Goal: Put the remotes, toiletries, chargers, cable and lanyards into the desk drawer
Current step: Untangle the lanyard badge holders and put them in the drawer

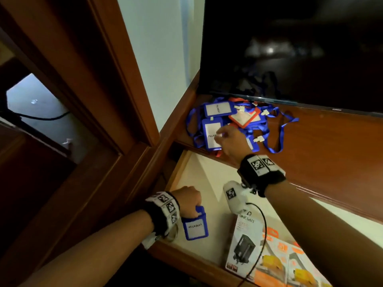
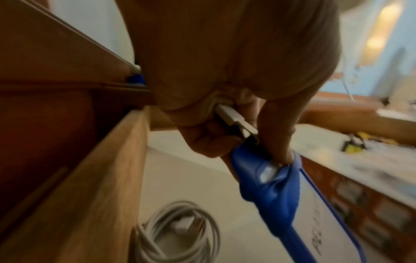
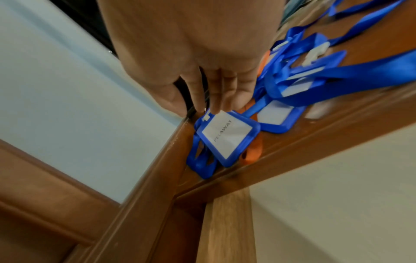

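Over the open drawer (image 1: 187,162), the left hand (image 1: 187,201) grips a blue badge holder (image 1: 195,225) by its top, above a coiled white cable (image 2: 178,233). Up on the desk top (image 1: 323,146), the right hand (image 1: 231,141) reaches with straight fingers (image 3: 216,92) onto the pile of lanyards (image 1: 234,123), touching a blue badge (image 3: 227,136) without clasping it.

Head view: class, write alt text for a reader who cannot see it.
A left hand holds a blue plastic badge holder over an open wooden desk drawer, while the right hand reaches into a pile of blue and orange lanyards on the desktop. A boxed black charger lies in the drawer.
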`<state>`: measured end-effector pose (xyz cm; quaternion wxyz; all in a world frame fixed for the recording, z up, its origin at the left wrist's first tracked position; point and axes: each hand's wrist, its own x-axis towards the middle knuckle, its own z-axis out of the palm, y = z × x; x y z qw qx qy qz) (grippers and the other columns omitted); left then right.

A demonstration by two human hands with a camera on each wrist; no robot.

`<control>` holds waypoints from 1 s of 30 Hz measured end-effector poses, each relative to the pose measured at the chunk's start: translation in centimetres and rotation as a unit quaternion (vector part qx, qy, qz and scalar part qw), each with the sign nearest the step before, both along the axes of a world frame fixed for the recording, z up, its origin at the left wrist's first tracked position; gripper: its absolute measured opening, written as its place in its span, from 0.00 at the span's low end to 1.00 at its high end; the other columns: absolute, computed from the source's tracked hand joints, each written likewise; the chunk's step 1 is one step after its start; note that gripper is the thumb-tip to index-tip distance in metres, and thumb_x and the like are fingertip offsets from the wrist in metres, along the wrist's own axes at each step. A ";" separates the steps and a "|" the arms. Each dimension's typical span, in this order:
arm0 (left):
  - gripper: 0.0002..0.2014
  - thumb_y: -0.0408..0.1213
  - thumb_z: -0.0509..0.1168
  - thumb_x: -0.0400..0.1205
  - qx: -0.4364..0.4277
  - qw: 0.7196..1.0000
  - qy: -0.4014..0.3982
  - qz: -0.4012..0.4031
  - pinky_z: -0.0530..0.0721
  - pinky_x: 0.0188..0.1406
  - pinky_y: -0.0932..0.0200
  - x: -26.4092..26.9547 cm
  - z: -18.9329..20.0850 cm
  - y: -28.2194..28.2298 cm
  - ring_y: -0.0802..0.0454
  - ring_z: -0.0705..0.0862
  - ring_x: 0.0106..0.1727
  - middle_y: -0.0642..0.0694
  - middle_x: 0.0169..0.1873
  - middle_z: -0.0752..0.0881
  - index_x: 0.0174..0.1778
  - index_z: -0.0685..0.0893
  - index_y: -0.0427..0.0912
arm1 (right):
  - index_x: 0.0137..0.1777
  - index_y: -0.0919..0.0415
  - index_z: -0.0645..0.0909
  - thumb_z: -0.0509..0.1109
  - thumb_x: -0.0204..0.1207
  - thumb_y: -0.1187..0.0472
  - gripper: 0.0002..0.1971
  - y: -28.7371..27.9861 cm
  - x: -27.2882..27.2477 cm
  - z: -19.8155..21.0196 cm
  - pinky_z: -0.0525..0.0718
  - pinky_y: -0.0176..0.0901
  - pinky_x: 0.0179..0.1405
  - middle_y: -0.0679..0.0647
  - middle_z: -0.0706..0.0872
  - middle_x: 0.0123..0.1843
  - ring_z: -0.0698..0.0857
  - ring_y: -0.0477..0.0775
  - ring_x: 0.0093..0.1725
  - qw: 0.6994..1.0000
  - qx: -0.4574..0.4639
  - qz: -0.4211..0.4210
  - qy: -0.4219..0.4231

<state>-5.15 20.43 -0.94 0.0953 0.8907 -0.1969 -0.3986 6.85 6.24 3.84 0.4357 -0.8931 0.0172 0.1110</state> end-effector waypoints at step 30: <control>0.09 0.32 0.65 0.81 0.127 0.970 -0.032 -0.206 0.81 0.46 0.49 1.2 -6.1 -4.1 0.37 0.84 0.55 0.35 0.55 0.85 0.53 0.84 0.31 | 0.63 0.60 0.72 0.78 0.58 0.57 0.32 -2.5 3.0 6.8 0.86 0.52 0.55 0.56 0.84 0.56 0.86 0.55 0.54 0.956 0.256 -0.129 -0.067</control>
